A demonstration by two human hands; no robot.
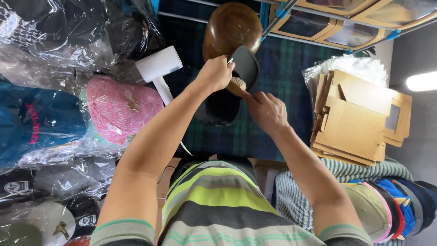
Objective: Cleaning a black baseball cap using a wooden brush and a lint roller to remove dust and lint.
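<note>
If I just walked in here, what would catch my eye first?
Probably the two hands at the centre: the left hand grips a black cap by its brim, and the right hand holds a wooden brush against it. Behind them stands a rounded wooden hat form, and to the left lies a pink patterned cap.

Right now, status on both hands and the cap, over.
Left hand holds black cap by its brim. Right hand holds wooden brush against the cap. Wooden hat block just behind, white steamer at left, neither blocking.
</note>
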